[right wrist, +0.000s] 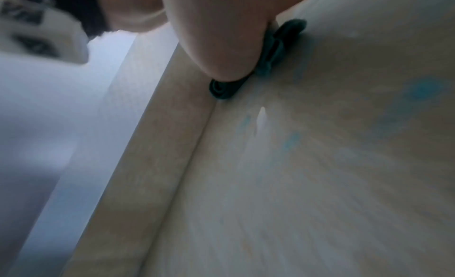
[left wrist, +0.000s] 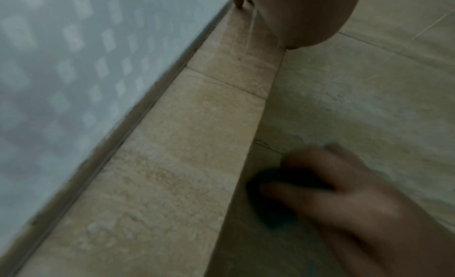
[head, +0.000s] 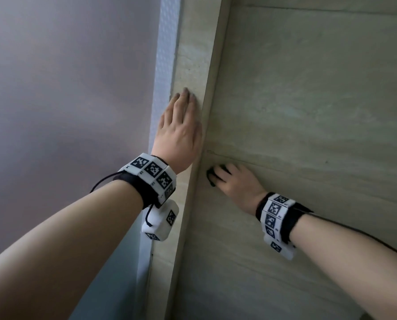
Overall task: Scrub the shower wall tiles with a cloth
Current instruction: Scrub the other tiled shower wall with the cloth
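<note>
Beige shower wall tiles fill the right of the head view, and a narrow tiled strip meets them at an inner corner. My left hand lies flat on that strip, fingers straight and pointing up. My right hand presses a wadded dark teal cloth against the big tile, right beside the corner and just below a grout line. In the left wrist view the right hand curls over the cloth, blurred. The right wrist view shows folds of the cloth poking out under my palm.
A frosted glass panel with a patterned edge stands left of the tiled strip, also in the left wrist view. Faint blue smears mark the tile near the cloth. A grout line crosses the wall.
</note>
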